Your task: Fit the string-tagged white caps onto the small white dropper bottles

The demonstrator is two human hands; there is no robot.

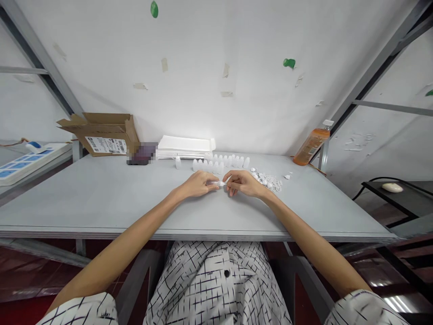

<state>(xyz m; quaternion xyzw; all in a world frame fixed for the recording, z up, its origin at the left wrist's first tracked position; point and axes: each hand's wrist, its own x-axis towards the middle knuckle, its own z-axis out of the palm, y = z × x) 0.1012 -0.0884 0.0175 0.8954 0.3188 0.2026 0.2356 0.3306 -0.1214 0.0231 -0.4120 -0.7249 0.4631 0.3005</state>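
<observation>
My left hand (199, 184) is closed around a small translucent plastic dropper bottle (214, 183), which lies sideways above the table with its neck toward the right. At that neck end, the fingers of my right hand (241, 183) pinch a small white tip or cap (223, 183), too small to make out fully. Just behind my hands stand rows of similar small white bottles (223, 161). To the right of my right hand lies a loose pile of small white caps and ring-like pieces (269, 180). One capped bottle (178, 161) stands apart on the left.
On the grey table (101, 198) stand an open cardboard box (108, 135), a partly blurred dark object (144, 154) and a stack of white trays or sheets (185, 146). An orange drink bottle (311, 145) leans at the back right. A mouse (392, 187) rests on a side shelf.
</observation>
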